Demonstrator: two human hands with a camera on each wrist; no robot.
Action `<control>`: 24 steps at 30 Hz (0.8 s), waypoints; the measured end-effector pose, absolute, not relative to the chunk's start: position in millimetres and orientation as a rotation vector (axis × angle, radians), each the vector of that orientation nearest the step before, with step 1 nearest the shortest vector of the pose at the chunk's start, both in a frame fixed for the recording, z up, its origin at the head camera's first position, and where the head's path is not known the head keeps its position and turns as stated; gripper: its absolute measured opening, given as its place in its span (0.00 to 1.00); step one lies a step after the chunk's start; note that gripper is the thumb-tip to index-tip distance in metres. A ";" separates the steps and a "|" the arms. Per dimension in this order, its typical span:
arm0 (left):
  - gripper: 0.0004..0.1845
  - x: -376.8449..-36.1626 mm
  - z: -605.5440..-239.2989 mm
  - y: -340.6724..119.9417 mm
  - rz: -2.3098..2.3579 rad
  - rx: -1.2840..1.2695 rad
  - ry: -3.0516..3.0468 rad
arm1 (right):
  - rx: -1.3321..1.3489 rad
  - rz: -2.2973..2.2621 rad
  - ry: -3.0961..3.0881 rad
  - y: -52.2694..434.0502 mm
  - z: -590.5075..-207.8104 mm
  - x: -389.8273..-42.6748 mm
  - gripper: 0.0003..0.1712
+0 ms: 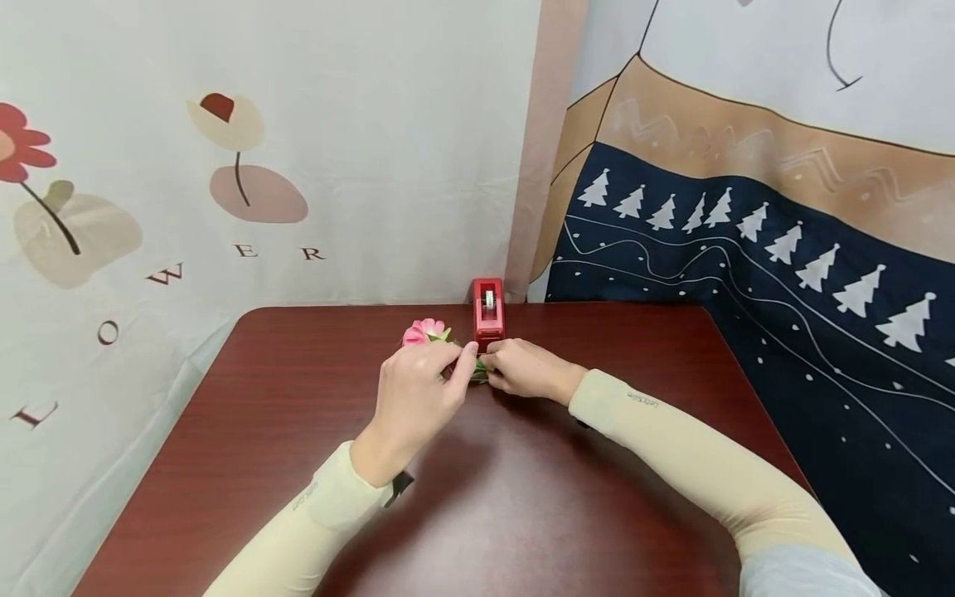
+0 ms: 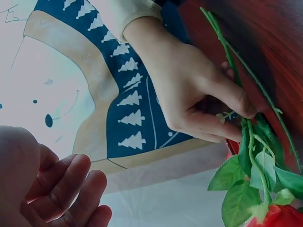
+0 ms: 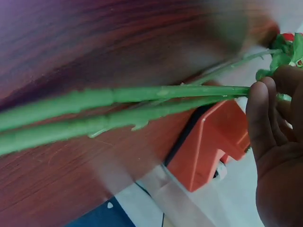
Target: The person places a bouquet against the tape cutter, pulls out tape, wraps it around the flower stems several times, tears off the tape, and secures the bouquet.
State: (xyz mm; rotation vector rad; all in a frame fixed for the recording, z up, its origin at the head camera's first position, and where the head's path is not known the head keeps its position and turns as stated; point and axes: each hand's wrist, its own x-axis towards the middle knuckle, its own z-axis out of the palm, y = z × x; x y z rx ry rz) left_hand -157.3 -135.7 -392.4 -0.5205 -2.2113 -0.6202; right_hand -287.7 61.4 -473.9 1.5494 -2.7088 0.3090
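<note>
My right hand [image 1: 528, 369] pinches the green flower stems [image 2: 244, 101] between thumb and fingers, just below the leaves. In the right wrist view, two thick stems [image 3: 118, 101] run from its fingertips across the picture. A thinner stem [image 2: 265, 90] lies behind them along the tabletop. Green leaves [image 2: 234, 198] and a rose-like bloom [image 2: 281, 216], pink in the head view and red in the left wrist view, show at the flower end. My left hand [image 1: 418, 394] is raised beside the flower, its fingers loosely bent with nothing visible between them.
A red tape dispenser [image 1: 488, 313] stands at the back of the dark red wooden table [image 1: 298, 414], right behind my right hand. Printed cloths hang behind: a white one [image 1: 410, 166] at the back left and a navy one [image 1: 746, 265] with white trees at the right.
</note>
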 end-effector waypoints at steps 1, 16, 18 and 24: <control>0.24 -157.7 -393.9 -136.4 -0.615 -0.518 -2.212 | 1.552 0.311 -2.726 61.3 -474.7 -288.7 0.04; 0.22 -166.2 -403.0 -140.9 -0.567 -0.508 -2.233 | 1.525 0.251 -2.814 55.8 -490.7 -291.7 0.15; 0.21 -168.2 -403.5 -140.9 -0.558 -0.498 -2.243 | 1.509 0.245 -2.817 54.4 -491.0 -290.9 0.17; 0.24 -173.6 -404.9 -138.6 -0.556 -0.469 -2.318 | 1.505 0.229 -2.861 53.6 -488.8 -290.2 0.22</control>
